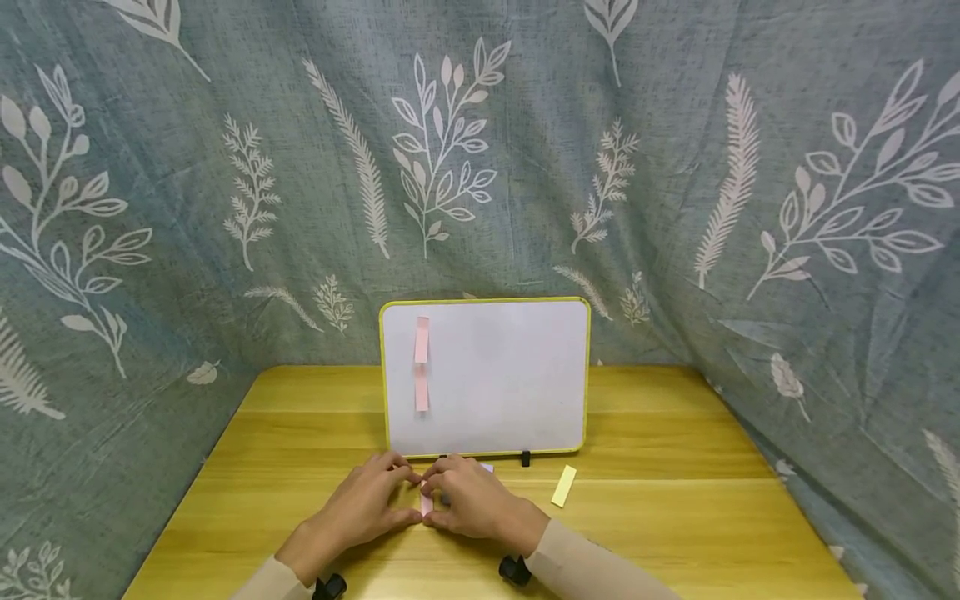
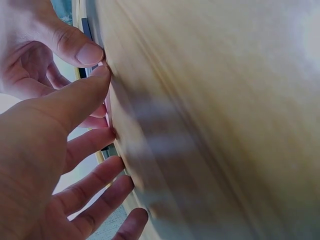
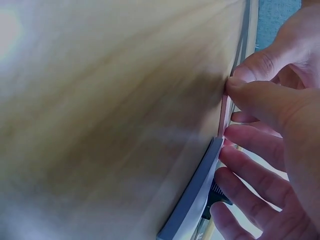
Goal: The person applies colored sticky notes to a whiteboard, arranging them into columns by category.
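On the table, a narrow pink sticky-note strip (image 1: pixel 427 503) lies lengthwise between both hands. My left hand (image 1: pixel 366 502) holds its left side, with thumb at the near end and forefinger toward the far end. From the other side my right hand (image 1: pixel 474 498) holds it the same way, the two thumbs meeting at the near end. In the left wrist view the pink strip (image 2: pixel 109 107) is mostly covered by fingers. A grey-blue block (image 3: pixel 192 197) lies beside the right fingers in the right wrist view.
A whiteboard (image 1: pixel 502 375) with a yellow frame stands behind the hands, bearing an upper pink strip (image 1: pixel 422 340) and a lower pink strip (image 1: pixel 422 392). Black feet (image 1: pixel 526 458) support it. A yellow strip (image 1: pixel 563 487) lies to the right. Patterned cloth (image 1: pixel 525 167) surrounds the wooden table (image 1: pixel 645 517).
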Available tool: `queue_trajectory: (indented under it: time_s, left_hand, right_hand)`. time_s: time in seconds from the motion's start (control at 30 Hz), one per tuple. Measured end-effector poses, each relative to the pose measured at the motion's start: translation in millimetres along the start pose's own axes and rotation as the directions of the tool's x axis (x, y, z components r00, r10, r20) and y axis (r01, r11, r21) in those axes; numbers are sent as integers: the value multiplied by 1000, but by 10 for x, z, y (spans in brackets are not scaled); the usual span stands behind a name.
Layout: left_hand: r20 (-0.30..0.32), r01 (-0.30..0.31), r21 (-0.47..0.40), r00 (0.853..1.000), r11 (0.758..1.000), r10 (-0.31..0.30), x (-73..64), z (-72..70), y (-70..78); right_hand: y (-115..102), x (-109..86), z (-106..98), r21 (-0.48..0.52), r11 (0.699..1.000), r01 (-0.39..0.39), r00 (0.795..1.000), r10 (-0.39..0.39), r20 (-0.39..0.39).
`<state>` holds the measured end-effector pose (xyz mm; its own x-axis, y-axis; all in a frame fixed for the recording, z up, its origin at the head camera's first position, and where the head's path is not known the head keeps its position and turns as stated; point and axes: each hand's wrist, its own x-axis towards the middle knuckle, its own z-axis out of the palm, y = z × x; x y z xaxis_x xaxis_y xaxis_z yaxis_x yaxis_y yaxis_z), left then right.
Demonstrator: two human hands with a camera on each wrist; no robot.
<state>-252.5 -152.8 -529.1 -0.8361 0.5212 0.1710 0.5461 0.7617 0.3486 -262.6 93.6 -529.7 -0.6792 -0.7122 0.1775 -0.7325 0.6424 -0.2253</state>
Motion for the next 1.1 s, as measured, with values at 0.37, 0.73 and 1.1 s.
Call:
queue_trajectory:
  time_s: [0.37, 0.73, 1.1]
  left_hand:
    - [3, -15, -7, 1000, 1000, 15, 15, -25, -12]
    - [22, -8, -46, 1000, 999, 9, 15, -4, -40]
    - [27, -9, -60, 1000, 998, 10, 22, -8, -77]
  right_hand:
    - [-4, 11, -28, 8, 1000, -3, 1000, 3, 16]
    - [42, 5, 13, 40, 999, 9, 999, -10, 35]
    - [50, 26, -3, 36, 999, 31, 999, -32, 23]
